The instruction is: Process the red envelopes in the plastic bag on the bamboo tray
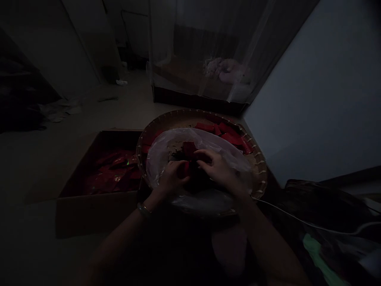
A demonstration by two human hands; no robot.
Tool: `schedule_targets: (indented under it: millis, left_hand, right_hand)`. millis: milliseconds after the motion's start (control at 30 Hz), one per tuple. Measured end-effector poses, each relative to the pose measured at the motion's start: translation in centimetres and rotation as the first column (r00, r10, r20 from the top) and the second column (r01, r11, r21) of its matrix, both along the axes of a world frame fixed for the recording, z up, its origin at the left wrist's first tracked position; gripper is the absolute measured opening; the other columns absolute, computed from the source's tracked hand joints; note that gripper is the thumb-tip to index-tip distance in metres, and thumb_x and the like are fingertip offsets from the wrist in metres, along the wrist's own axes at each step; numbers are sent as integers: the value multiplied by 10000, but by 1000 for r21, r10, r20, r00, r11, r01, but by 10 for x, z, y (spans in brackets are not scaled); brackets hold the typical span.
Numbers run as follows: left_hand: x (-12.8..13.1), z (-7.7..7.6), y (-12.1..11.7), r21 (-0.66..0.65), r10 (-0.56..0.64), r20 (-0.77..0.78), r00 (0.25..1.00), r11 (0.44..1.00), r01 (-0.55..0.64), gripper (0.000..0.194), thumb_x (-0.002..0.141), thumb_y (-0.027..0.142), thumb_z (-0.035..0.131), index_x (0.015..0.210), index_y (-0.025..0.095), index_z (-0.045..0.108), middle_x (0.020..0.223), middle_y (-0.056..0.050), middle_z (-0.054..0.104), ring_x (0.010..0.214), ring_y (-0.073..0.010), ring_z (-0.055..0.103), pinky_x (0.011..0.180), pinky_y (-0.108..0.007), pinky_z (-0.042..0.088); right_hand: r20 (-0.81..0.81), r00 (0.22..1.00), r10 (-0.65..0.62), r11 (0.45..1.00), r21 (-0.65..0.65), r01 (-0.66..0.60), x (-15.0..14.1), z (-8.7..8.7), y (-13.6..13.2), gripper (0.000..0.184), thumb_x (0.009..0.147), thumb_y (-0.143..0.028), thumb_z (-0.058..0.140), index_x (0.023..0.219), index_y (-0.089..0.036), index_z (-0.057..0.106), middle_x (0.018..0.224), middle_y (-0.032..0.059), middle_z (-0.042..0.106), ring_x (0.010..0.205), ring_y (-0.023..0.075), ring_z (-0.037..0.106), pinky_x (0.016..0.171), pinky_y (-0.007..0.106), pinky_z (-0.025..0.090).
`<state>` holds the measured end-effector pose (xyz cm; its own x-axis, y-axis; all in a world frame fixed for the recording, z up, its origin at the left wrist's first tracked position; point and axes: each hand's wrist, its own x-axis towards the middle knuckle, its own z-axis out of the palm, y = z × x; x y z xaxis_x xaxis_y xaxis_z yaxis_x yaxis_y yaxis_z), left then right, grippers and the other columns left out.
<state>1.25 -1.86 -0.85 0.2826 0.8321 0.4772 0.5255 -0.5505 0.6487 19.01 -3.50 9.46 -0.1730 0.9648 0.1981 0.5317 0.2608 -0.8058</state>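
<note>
My left hand (172, 176) is closed around a small red packet (183, 171), over the middle of a round woven bamboo tray (261, 169). My right hand (218, 171) is beside it, with thumb and fingers bent together near the packet's opening; what they pinch is too dark to make out. Just beyond the fingertips lies another red piece (189, 148), beside dark, loose, leaf-like bits (177, 155). Beneath both hands a clear plastic sheet or bag (160, 149) is spread in the tray. Several red packets (232, 137) rest along the tray's far right side.
Left of the tray stands an open cardboard box (89, 210) with many red packets (116, 169) in it. A white cord (297, 216) runs off to the right, near dark bags and a green cloth (321, 258). Behind are a netted bed (205, 51) and a pale wall (321, 91).
</note>
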Motion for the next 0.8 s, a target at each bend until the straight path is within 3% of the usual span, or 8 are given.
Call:
schedule_targets:
  millis: [67,267,467,567,800]
  left_hand:
    - [0,1,0,4,2,2,1000,1000,-2,491,665,253,711,1124,200,546,991,-57,646,886,-213,575,767,-346,476]
    - [-1,1,-1,30,-9,23,1000,1000,8,488,668,250,706,1124,196,543,995,-66,644,912,-218,570,777,-347,474]
    - [-1,1,-1,19,-10,-9,1000,1000,10,505,656,239,708,1133,214,543,997,-62,645,909,-223,567,781,-357,467]
    - [-1,0,-1,26,-17,-1,1000,1000,17,508,656,229,704,1137,210,540,1002,-62,642,916,-224,563,782,-358,466]
    - [0,-2,-1,55,-29,-3,1000,998,29,506,673,246,704,1144,199,527,1008,-65,637,913,-224,560,780,-358,465]
  right_hand:
    - [21,998,-65,997,43,64,3,-2,-3,294,783,-179,541,1062,-223,622,1063,47,634,943,176,587,805,311,477]
    - [247,966,76,997,-25,-72,-3,-18,-10,139,746,-206,642,875,-200,693,897,58,659,842,183,607,799,329,456]
    - [100,994,-39,997,-63,46,-4,-15,-9,199,731,-156,604,883,-243,699,874,17,696,811,175,635,794,321,476]
    - [54,998,-20,996,-89,25,-5,-12,-10,288,729,-145,587,974,-265,678,895,1,702,817,179,642,803,332,485]
    - [128,989,-74,991,119,59,-13,-17,-9,285,772,-268,622,1055,-245,647,1043,57,613,953,194,576,854,333,455]
